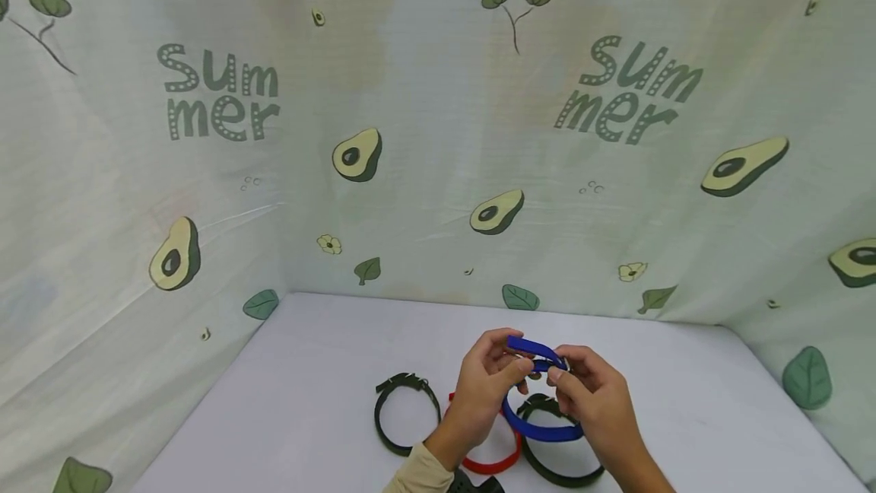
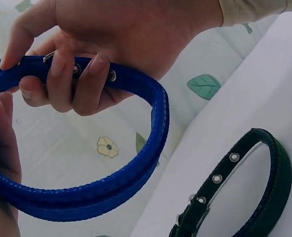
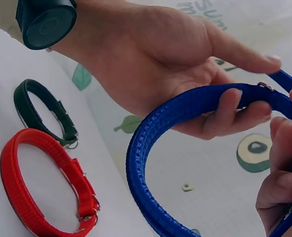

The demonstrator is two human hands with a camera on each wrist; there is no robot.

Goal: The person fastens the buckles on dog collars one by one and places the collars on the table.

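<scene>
Both hands grip a blue collar (image 1: 544, 432) above the table, its loop hanging below the fingers. My left hand (image 1: 481, 383) pinches the strap near its free end, which sticks up between the hands. In the right wrist view, the left hand's fingers curl round the blue band (image 3: 195, 98). Close to the buckle, my right hand (image 1: 597, 392) holds the other side; in the left wrist view its fingers wrap the part with metal eyelets (image 2: 112, 75). The fingers partly cover the buckle.
On the white table (image 1: 308, 371) lie a dark green collar (image 1: 380, 424) at left, a red collar (image 1: 491, 468) partly behind the left forearm, and another dark green collar (image 1: 568, 480) under the blue one. A printed cloth (image 1: 424, 97) surrounds the table. A black device (image 3: 49, 22) sits on the left wrist.
</scene>
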